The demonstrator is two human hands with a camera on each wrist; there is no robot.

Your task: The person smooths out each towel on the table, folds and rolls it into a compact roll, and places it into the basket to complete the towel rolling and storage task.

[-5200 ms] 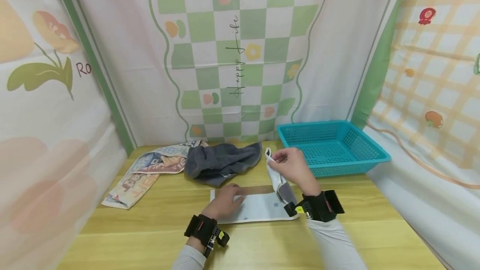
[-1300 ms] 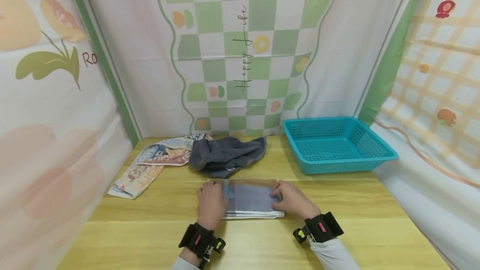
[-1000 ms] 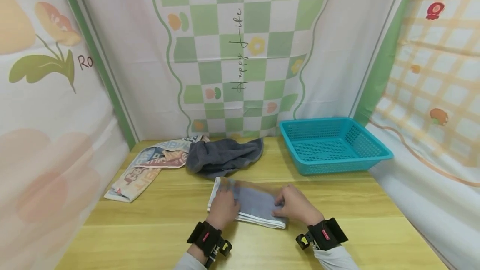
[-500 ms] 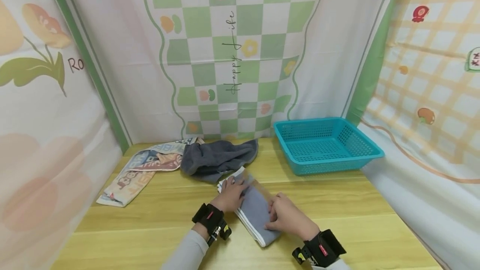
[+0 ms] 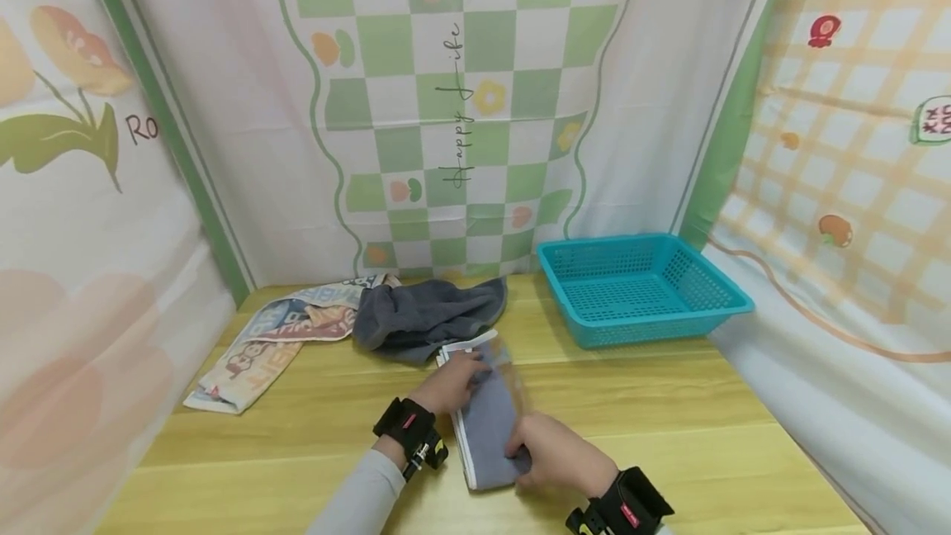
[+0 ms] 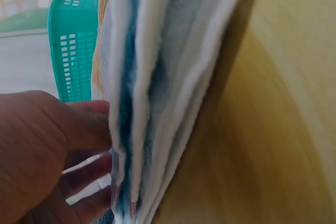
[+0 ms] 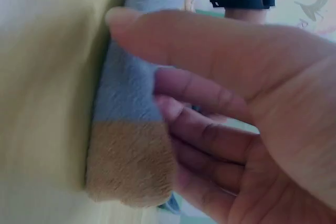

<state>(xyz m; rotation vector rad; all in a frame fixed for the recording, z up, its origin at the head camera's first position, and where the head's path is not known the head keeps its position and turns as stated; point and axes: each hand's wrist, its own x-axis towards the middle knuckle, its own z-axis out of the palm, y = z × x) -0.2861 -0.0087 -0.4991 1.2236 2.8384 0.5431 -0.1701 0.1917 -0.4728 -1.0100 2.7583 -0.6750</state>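
Note:
A folded grey-blue towel (image 5: 486, 436) with white edges and a tan end band lies on the table, its long side running away from the person. My left hand (image 5: 446, 385) rests on its far left part, fingers over the top; the left wrist view shows the hand (image 6: 37, 156) beside several stacked white edges (image 6: 142, 77). At the near right corner, my right hand (image 5: 560, 454) has thumb and fingers around the towel's edge. In the right wrist view, the right hand's thumb (image 7: 157, 35) lies across the rounded fold (image 7: 126, 87), its fingers against the other side.
Behind the folded towel is a crumpled dark grey towel (image 5: 427, 316), almost touching its far end. A patterned towel (image 5: 260, 362) stretches along the left. The teal perforated basket (image 5: 646, 327) stands at the back right of the wooden table (image 5: 297, 469). Printed curtains surround the table.
The towel, spread wider earlier, is now folded narrower. Since a second ago it has turned from crosswise to pointing away, and my right hand has come nearer with its corner.

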